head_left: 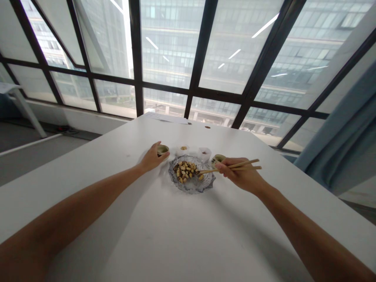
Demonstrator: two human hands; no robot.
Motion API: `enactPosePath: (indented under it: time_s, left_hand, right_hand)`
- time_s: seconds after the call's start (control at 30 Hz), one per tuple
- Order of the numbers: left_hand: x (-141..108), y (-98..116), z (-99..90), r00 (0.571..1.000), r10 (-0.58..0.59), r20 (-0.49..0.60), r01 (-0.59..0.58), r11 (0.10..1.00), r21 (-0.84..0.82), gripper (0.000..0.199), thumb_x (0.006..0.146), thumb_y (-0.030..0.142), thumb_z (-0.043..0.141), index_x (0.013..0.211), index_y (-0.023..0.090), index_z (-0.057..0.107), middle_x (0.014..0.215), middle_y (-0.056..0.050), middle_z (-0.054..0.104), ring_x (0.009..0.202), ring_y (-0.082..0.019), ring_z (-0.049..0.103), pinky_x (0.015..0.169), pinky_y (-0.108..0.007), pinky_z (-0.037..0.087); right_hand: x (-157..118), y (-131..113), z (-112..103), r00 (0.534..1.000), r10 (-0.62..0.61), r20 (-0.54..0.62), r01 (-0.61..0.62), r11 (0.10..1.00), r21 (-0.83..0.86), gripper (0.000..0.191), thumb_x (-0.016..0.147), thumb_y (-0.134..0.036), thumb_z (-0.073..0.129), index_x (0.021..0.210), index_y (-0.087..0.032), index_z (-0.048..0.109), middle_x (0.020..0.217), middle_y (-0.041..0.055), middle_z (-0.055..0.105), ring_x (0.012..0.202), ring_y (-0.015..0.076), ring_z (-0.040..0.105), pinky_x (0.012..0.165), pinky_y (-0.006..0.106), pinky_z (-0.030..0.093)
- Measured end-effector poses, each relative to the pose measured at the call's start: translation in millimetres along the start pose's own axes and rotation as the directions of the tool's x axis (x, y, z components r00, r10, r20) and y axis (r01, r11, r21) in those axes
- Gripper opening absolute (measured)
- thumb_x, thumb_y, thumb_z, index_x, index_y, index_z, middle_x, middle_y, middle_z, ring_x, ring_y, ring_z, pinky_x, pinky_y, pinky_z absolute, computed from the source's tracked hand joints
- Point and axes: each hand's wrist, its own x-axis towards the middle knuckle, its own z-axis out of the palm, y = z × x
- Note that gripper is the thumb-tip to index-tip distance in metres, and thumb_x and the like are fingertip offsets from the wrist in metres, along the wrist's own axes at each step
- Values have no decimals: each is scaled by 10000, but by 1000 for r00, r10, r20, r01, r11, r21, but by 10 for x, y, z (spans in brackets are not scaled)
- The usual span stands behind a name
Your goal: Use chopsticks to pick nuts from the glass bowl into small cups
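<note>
A clear, wavy-rimmed glass plate [192,188] sits on the white table, with a heap of mixed nuts and dark seeds [184,171] mostly in its left part. My right hand [242,174] is closed on a pair of wooden chopsticks [239,166]. Their tips point left and reach into the plate, at the right edge of the heap. To the plate's upper left, my left hand [152,157] curls its thumb and fingers around a small green cup [163,149]. A second green cup [219,158] with dark writing stands just behind my right hand, partly covered by it.
Behind the plate stand two small whitish cups, one [182,150] holding something yellowish and the other [205,154] something dark. Papers [166,117] and a small brown disc [207,127] lie near the far edge. Windows rise beyond; a blue curtain [340,133] hangs at right.
</note>
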Motion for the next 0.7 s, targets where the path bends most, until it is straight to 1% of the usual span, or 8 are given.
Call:
enactPosePath:
  time_s: [0.2,0.3,0.43,0.5,0.57,0.63,0.7]
  left_hand:
    - [-4,12,-1,1000,-14,2,14,1000,-14,777,832,567,618,1428,112,416,1380,-199,578,1267,-301,564,1064,-437,447]
    - [-6,13,1,1000,-16,-1,16,1000,-18,779,833,572,616,1424,105,419,1386,-203,572,1267,-300,563,1063,-432,449]
    - [-5,9,1,1000,-18,-1,18,1000,-22,767,827,565,628,1421,125,423,1377,-182,585,1269,-289,565,1070,-419,444]
    - [-6,13,-5,999,-32,1,32,999,-23,775,822,566,637,1420,122,421,1353,-184,602,1250,-293,580,1059,-420,453]
    - [-11,25,-16,998,-56,2,56,998,-18,799,802,574,663,1412,117,424,1318,-188,624,1216,-302,603,1038,-429,470]
    - [-19,41,-31,997,-77,10,77,997,-10,824,756,578,712,1388,124,441,1271,-180,650,1166,-305,632,1007,-430,492]
    - [-29,58,-48,996,-82,16,82,997,-1,818,705,565,760,1341,137,475,1214,-161,676,1101,-296,659,971,-417,513]
  right_hand:
    - [0,123,51,1000,24,18,-27,985,169,444,846,-586,644,631,-201,699,512,25,632,463,147,577,426,240,434]
    - [-3,130,63,999,32,13,-34,978,207,441,839,-580,661,616,-202,706,517,23,638,464,143,581,424,235,446]
    - [-5,119,68,999,54,-4,-51,967,249,468,813,-608,683,600,-192,701,507,31,649,426,137,586,400,233,458]
    - [6,130,68,995,96,-41,-79,950,301,508,789,-654,683,601,-182,688,512,42,657,409,138,585,381,238,463]
    - [29,154,70,979,166,-115,-110,917,384,549,755,-701,683,610,-172,677,510,49,657,392,138,576,356,242,459]
    - [57,183,78,952,250,-175,-137,863,487,566,713,-720,707,623,-163,670,504,52,654,375,138,563,335,244,451]
    - [85,211,98,929,321,-187,-152,788,597,563,673,-711,749,641,-155,665,498,50,651,364,134,551,321,241,437]
